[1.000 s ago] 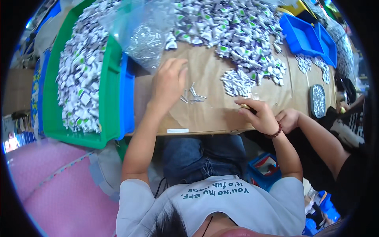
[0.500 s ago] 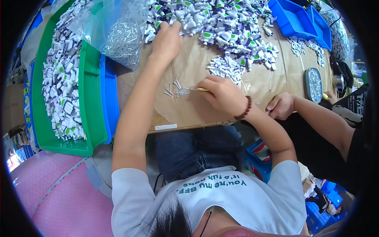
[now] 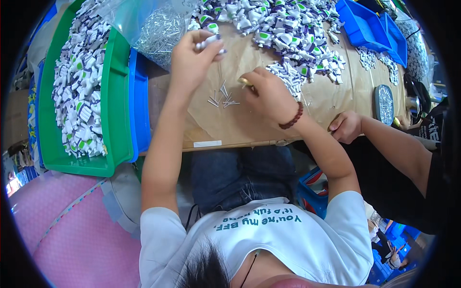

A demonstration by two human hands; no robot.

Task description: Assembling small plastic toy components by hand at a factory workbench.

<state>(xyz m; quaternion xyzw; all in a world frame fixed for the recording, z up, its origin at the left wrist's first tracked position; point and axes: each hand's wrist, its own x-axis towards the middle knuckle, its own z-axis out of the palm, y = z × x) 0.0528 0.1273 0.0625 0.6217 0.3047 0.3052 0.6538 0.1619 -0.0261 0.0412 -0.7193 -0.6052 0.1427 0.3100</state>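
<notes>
My left hand [image 3: 191, 60] pinches a small white-and-purple plastic part [image 3: 209, 42] near the front of a big heap of white, purple and green plastic parts [image 3: 288, 33]. My right hand [image 3: 273, 97] is closed on a small yellow tool [image 3: 245, 81]; its kind is not clear, as the fingers cover most of it. Several loose metal pins [image 3: 223, 100] lie on the brown paper-covered table [image 3: 201, 125] between my hands. Beyond my right hand is a pile of small white plastic pieces [image 3: 288, 77].
A green bin [image 3: 115, 96] full of similar parts stands at left, against a blue bin [image 3: 139, 103]. A clear bag of metal pins [image 3: 161, 36] rests behind my left hand. At right are blue trays [image 3: 365, 29], a tin of pins [image 3: 383, 103] and another person's hand [image 3: 346, 127].
My left hand has come back from the heap toward me with a plastic part in its fingers. My right hand has lifted the yellow tool away from the pins.
</notes>
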